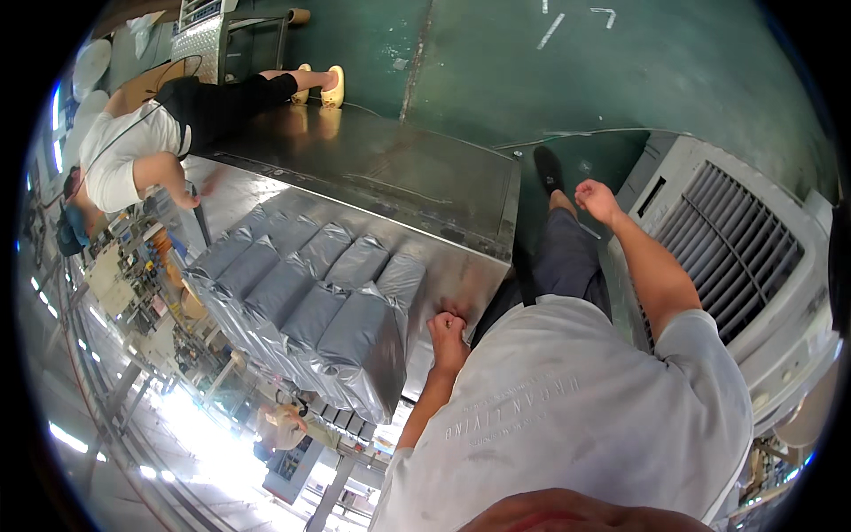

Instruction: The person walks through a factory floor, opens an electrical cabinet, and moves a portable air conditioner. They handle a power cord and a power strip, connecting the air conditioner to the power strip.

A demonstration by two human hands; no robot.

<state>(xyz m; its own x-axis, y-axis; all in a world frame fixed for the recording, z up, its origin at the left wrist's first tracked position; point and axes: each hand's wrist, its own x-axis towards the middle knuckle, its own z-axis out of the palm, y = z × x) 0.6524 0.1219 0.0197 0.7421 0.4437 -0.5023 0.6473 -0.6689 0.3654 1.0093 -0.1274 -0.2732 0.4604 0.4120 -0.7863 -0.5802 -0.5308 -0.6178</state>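
My left hand (448, 340) has its fingers curled and touches the shiny metal surface (470, 282). Just beside it stands a block of grey plastic-wrapped packages (332, 306), packed tightly in rows. Out to the right, my right hand (599, 202) hangs in the air with loosely closed fingers, and nothing shows in it. It is nearest to a large pale air cooler (736, 239) with a slatted front.
A long, dark metal tabletop (372, 173) adjoins the shiny surface. At its far left a person in a white shirt (142, 146) stands by the packages. Green floor (532, 80) extends beyond. Another person in a cap (282, 426) is behind the packages.
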